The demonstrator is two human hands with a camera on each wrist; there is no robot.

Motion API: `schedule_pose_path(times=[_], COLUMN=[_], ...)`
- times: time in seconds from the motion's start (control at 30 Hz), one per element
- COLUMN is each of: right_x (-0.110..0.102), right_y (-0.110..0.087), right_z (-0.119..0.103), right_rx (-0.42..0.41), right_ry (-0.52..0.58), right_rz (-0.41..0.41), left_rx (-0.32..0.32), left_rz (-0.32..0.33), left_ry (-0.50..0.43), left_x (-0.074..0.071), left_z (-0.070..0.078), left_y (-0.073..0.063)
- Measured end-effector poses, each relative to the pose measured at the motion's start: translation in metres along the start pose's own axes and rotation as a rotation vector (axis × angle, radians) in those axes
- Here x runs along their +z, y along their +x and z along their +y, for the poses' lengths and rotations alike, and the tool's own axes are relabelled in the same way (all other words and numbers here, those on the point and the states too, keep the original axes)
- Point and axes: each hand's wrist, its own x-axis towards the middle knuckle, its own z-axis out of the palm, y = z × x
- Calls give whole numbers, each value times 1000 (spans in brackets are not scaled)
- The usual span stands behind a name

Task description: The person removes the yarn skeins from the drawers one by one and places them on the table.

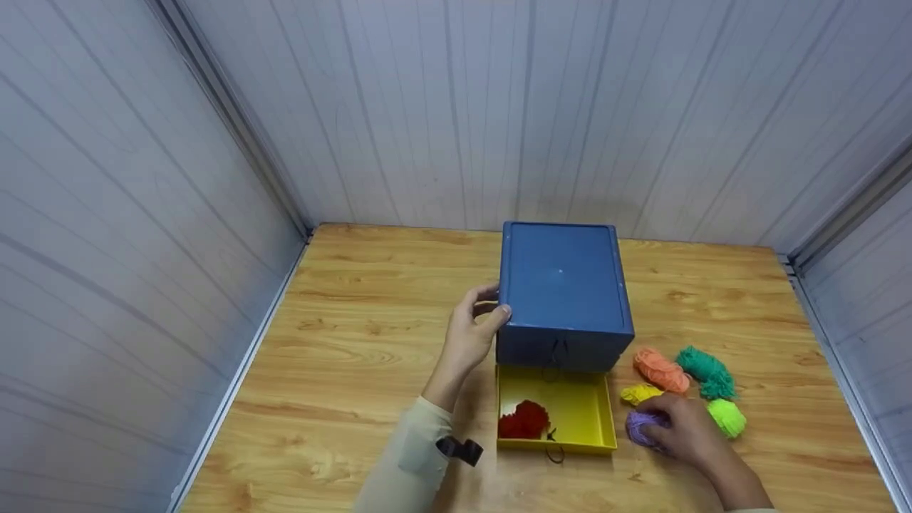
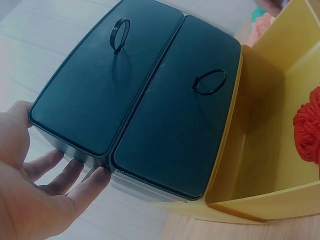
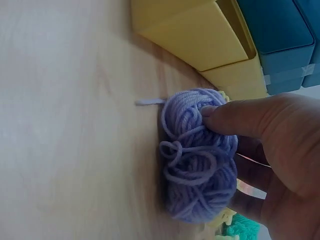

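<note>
My right hand [image 1: 687,427] grips a skein of purple yarn [image 3: 197,165], with the thumb pressed on one face and the fingers behind it. A loose strand end sticks out from the skein over the wooden surface. My left hand [image 1: 470,331] rests against the left side of a blue drawer cabinet [image 1: 563,278], its thumb at the top front corner and fingertips spread along the side. Below the blue drawers, a yellow drawer [image 1: 581,406] stands pulled out. In its left front part lies a red yarn ball [image 1: 526,419].
Orange yarn [image 1: 661,369], green yarn [image 1: 707,372], yellow yarn [image 1: 640,393] and lime yarn [image 1: 727,418] lie right of the cabinet around my right hand. Thin black loop handles [image 2: 210,82] hang on the drawer fronts. Pale panel walls [image 1: 427,114] enclose the wooden table [image 1: 342,356].
</note>
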Motion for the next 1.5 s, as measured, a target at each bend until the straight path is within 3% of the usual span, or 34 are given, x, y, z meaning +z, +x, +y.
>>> schedule_pose_path(times=[0.4, 0.73, 1.0, 1.5], right_x=[-9, -15, -12, 8], right_y=[-1, 0, -1, 9], right_z=[-10, -35, -56, -87], right_rx=[12, -75, -188, -233], right_ry=[30, 44, 24, 161], right_rz=[-1, 85, 159, 21], left_rx=[-1, 19, -5, 13], left_rz=[1, 8, -4, 10], left_ry=[0, -8, -8, -6], left_x=[0, 0, -1, 1], left_z=[1, -1, -1, 0], left_y=[0, 1, 0, 1])
